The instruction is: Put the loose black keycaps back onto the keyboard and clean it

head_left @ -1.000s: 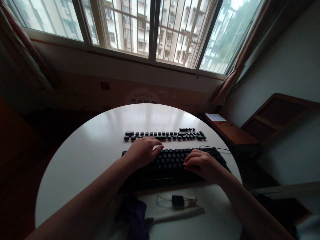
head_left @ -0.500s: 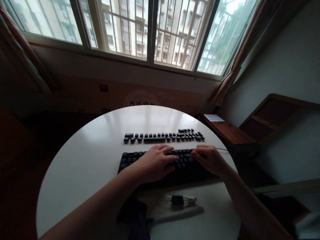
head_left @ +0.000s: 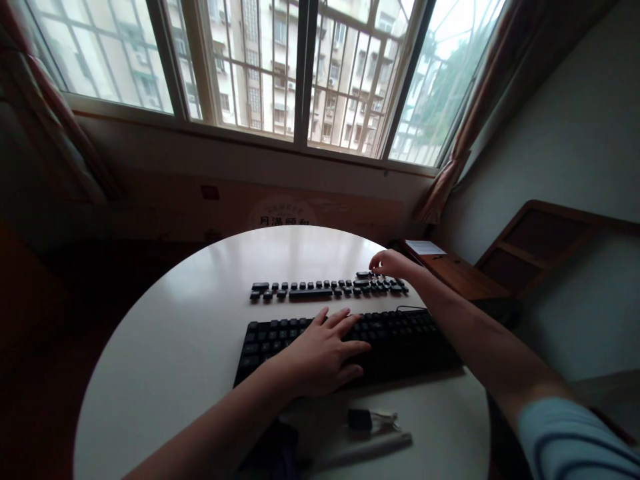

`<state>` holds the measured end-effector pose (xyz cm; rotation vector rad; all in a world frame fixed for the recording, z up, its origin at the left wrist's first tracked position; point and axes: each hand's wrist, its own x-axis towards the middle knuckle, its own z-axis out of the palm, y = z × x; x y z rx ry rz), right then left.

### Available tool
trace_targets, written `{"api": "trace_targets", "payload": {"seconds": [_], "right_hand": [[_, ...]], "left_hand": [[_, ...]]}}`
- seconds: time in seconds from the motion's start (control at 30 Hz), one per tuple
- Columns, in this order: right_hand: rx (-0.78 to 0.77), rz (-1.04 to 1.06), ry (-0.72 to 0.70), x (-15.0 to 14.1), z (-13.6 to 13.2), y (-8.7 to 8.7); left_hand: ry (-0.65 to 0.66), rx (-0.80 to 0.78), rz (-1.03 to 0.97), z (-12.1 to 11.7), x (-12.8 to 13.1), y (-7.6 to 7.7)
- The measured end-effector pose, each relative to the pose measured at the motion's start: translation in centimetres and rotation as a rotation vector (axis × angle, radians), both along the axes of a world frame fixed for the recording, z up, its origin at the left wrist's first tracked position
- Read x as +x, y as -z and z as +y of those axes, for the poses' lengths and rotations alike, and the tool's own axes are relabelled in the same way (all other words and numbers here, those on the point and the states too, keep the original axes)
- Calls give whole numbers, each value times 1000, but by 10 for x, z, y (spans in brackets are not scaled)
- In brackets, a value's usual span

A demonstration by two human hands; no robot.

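My left hand (head_left: 325,353) lies with its fingers spread across the middle of the black keyboard (head_left: 255,347), hiding many of its keys. The front middle part of the keyboard looks dark, with no keys distinguishable there. Beyond the keyboard, loose black keycaps (head_left: 310,294) stand in rows, a long bar-shaped one among them. My right hand (head_left: 389,264) reaches over to the short rearmost row, its fingertips pinched at a small dark keycap (head_left: 371,272). The fingers partly hide that keycap and its neighbours.
All this lies on a round white table (head_left: 165,320). Near its front are a small tool with a black block and wire loops (head_left: 361,420), a pale brush handle (head_left: 370,449) and a dark purple cloth (head_left: 280,450). A wooden side table (head_left: 465,277) stands at right.
My right hand has gone from the keyboard's right part out to the rearmost keycap row. My left hand slid right along the keyboard, then stayed there with fingers spreading. The view has tilted up slightly.
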<state>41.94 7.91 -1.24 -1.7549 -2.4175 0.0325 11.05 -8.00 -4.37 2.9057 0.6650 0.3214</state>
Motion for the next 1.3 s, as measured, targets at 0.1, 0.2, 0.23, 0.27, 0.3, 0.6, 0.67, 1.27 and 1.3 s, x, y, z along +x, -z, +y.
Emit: {"api": "trace_targets", "payload": {"seconds": [0.1,0.2,0.23,0.27,0.3,0.6,0.67,1.27,1.3], "right_hand": [[-39,-11,-25,-5,15,5],[-73,-9,-53,-8,23,7],[-86,-5,-65,-8,24,8],[-98,0,-76,-8,25,9],[-109,8,-85,-9,26,10],[-69,167,-87,-25,19,16],[-16,223,-76,-30,14,11],[65,504,-279,-27,-204,31],[70,502,-285,-28,-203,33]], "left_hand": [[5,-4,-17,0,-1,-2],[16,-10,-29,0,-1,-3],[18,-12,-31,0,-2,-3],[20,-14,-32,0,-2,-4],[22,-14,-33,0,-2,-4],[42,-6,-26,3,-2,3],[48,2,-35,4,-2,4],[54,46,-148,7,4,1],[54,51,-158,7,4,0]]}}
